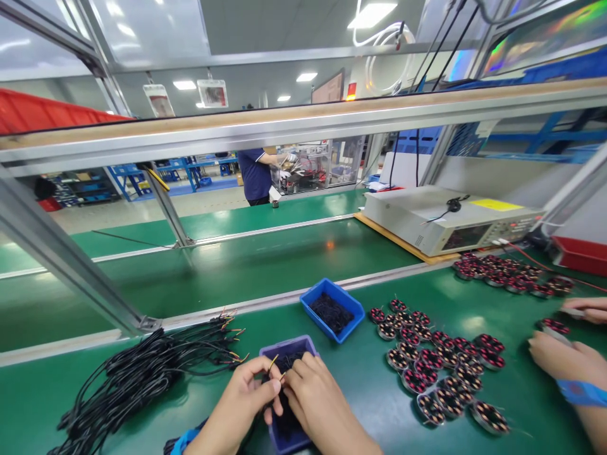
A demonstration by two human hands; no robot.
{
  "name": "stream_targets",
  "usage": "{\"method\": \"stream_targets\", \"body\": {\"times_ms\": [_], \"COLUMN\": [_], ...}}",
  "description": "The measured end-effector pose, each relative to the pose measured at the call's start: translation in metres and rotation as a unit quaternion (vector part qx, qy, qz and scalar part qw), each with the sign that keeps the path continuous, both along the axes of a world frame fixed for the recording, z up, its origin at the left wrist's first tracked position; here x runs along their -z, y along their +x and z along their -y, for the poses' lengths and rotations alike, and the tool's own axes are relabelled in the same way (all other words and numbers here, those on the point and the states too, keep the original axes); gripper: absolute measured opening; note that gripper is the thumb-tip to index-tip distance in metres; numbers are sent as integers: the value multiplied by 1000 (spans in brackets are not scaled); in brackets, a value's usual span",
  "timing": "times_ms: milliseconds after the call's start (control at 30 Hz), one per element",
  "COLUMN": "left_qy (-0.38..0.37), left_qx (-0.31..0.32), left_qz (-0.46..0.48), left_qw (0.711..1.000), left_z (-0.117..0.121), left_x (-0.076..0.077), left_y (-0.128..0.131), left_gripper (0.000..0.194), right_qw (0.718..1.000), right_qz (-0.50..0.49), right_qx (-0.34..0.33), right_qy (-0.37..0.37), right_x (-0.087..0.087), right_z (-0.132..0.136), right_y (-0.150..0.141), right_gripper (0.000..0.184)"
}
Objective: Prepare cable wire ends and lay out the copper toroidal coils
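My left hand [249,395] is closed in a pinch on a black cable, whose thin yellow wire end [272,363] sticks up between thumb and forefinger. Right beside it, my right hand [317,401] has its fingers pressed together at the wire tips; what lies in them is hidden. Both hands are over a purple bin [303,343] that holds small black pieces. Behind it stands a blue bin [308,297] with similar black pieces. To the left lies a bundle of black cables [137,373] with bared coloured ends.
Several round copper-wound motor stators [446,360] cover the bench at right, with more [512,275] farther back. Another person's hands [564,360] handle a stator at the right edge. A grey instrument [450,218] stands behind. A metal frame post [71,253] rises at left.
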State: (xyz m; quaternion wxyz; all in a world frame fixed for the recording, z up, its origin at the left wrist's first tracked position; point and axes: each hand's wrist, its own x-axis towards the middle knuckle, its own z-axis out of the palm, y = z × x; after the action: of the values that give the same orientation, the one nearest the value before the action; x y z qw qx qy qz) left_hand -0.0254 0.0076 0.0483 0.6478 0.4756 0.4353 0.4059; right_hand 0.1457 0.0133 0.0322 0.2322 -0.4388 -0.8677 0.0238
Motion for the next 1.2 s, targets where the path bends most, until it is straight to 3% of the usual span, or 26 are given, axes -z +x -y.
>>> {"method": "stream_targets", "body": {"times_ms": [200,367,967,1200], "left_qy": [14,5,-10,31], "left_qx": [-36,-38,-24,-77], "left_qz": [-41,-40,-43,-41], "left_qw": [998,998,999,996], "left_z": [0,-1,-1,0], "left_x": [1,0,4,-4], "left_y": [1,1,1,9], "left_gripper": [36,37,43,46], "right_qw": [967,940,949,943], "right_qz": [-238,-330,-314,-317], "right_qx": [-16,13,4,18], "right_qy": [-85,-89,-27,-102], "right_x": [-22,-24,-21,-21], "right_z": [7,4,8,7], "right_y": [7,11,6,7], "right_gripper": [21,18,17,19]}}
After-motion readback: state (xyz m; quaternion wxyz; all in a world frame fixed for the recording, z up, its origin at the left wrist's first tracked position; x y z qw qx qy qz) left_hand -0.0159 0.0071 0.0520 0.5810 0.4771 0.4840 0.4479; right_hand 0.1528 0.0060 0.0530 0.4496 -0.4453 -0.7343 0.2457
